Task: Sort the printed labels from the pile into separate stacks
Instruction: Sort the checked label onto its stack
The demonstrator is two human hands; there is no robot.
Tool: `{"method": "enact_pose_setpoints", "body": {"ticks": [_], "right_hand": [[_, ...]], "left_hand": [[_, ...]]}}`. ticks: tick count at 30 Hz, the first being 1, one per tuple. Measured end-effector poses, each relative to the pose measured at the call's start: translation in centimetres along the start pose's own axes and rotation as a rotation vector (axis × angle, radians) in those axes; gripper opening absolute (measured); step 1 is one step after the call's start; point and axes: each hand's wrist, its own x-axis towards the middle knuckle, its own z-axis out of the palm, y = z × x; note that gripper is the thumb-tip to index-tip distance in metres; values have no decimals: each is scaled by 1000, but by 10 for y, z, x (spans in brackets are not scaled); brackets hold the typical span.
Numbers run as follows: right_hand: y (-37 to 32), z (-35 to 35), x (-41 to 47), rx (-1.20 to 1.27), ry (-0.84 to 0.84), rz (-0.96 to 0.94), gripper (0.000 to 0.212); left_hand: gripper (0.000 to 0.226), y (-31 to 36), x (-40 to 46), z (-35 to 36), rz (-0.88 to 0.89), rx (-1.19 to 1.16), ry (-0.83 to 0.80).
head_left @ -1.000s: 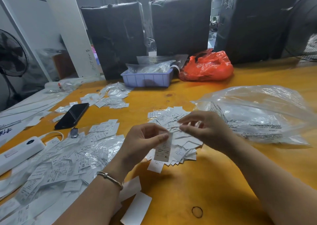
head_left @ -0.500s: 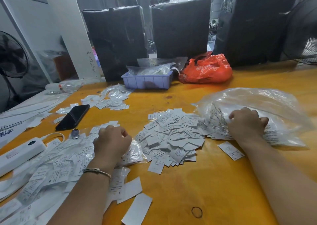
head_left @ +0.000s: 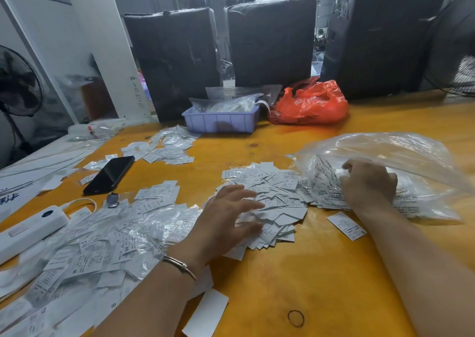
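Observation:
A central pile of small white printed labels (head_left: 270, 195) lies on the yellow table (head_left: 295, 272). My left hand (head_left: 228, 221) hovers over the pile's left edge, fingers spread and touching the labels. My right hand (head_left: 367, 182) rests at the mouth of a clear plastic bag (head_left: 411, 162), its fingers curled down onto the labels (head_left: 326, 182) lying there; its fingertips are hidden. One single label (head_left: 345, 225) marked S lies apart, between the pile and my right forearm. A wide heap of labels and clear film (head_left: 102, 241) spreads to the left.
A black phone (head_left: 110, 173) and a white device (head_left: 28, 230) lie at the left. A lilac tray (head_left: 221, 121) and an orange bag (head_left: 311, 104) stand at the back before black wrapped bales (head_left: 270, 38). A rubber band (head_left: 295, 318) lies near the front.
My left hand has moved from the left heap to the central pile and spread its fingers. My right hand stays at the clear bag, where it went after the single label was dropped.

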Motion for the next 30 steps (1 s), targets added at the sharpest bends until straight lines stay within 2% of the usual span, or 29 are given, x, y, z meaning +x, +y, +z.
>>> {"method": "enact_pose_setpoints", "body": {"ticks": [2,5,9,11,13,16,18,20,23,26,30], "right_hand": [[0,0,1,25,-5,6,19],[-1,-1,-2,119,90,-53,19],[-10,-4,-9,349,136,-84,13],[-17,-7,-15,576,69,-8,15],[-28,-12,-24,871,-83,57,20],[-45,-18,-36,1147,-339,51,23],[-55,-23,-43,1183,-444,-35,23],[-61,-27,-50,1175,-501,-146,26],[-69,-32,-63,1155,-524,-285,28],[-75,-33,-72,1143,-491,-373,21],[-75,-33,-73,1124,-504,-393,19]], "left_hand": [[31,3,2,2,23,12,28],[19,6,3,5,52,14,126],[8,5,4,4,39,-67,241],[5,4,2,1,15,-127,326],[6,4,1,-4,-20,-234,383],[12,9,-1,-15,-140,-655,321],[14,12,-2,-21,-192,-898,242],[15,14,-2,-22,-197,-971,153],[7,20,-2,-19,-190,-945,60],[8,26,-3,-15,-151,-882,50],[12,28,-5,-16,-139,-858,59]]}}
